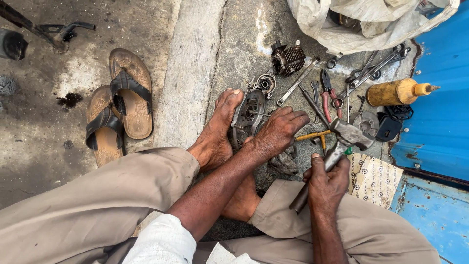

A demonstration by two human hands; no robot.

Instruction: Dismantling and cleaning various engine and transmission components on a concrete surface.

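Note:
I sit on the ground with my bare feet out in front. My left hand (277,133) rests on a round grey metal engine cover (248,116), which leans against my left foot (221,128). A thin shaft sticks out of the cover beside my fingers. My right hand (326,180) is closed around the handle of a steel hammer (348,136), whose head is raised just right of the left hand. A yellow-handled tool (313,135) lies under the hammer head.
Spanners (296,84), red-handled pliers (326,96), a finned engine cylinder (288,58) and a small housing (264,83) lie scattered ahead. A yellow oil bottle (399,91) stands near a blue metal panel (439,127). Brown sandals (120,101) sit left; a white sack (361,22) lies beyond.

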